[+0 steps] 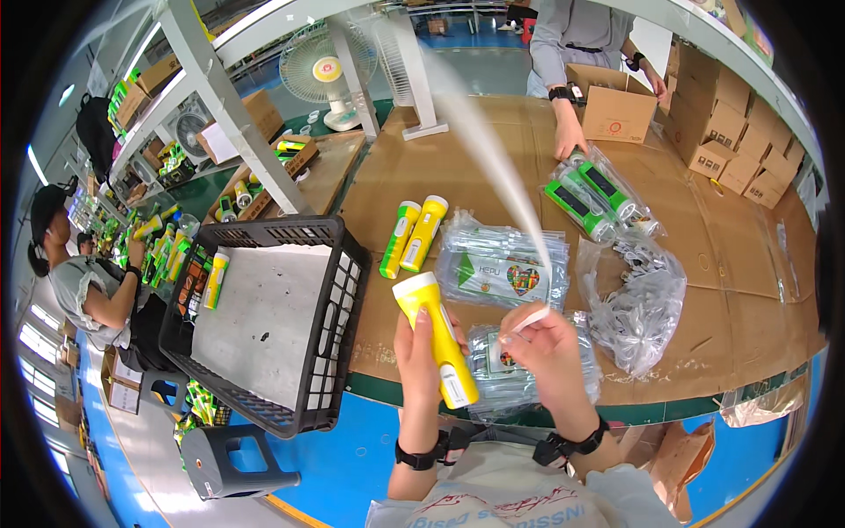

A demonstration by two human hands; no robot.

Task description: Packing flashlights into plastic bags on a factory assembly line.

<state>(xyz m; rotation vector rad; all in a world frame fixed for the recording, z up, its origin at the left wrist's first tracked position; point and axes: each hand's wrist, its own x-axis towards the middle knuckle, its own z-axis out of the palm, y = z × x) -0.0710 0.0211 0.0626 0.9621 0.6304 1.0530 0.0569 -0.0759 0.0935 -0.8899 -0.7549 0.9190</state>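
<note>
Cardboard-covered surface (739,264) is spanning the scene; black crate (231,396) is sitting left. Yellow flashlight (446,356) is resting in left hand (417,356), left of right hand (544,348), long axis slanting far-left to near-right, narrow end nearer right hand. Left hand is wrapping the barrel; right is pinching a white strip (498,163), far part blurring.

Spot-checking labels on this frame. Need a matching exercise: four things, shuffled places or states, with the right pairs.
1. crate
2. held torch
3. near stool
4. crumpled bags

A. on the floor
B. right of the right grip
C. black, other torch inside
D. in the left grip

Pairs: 1-C, 2-D, 3-A, 4-B
</note>
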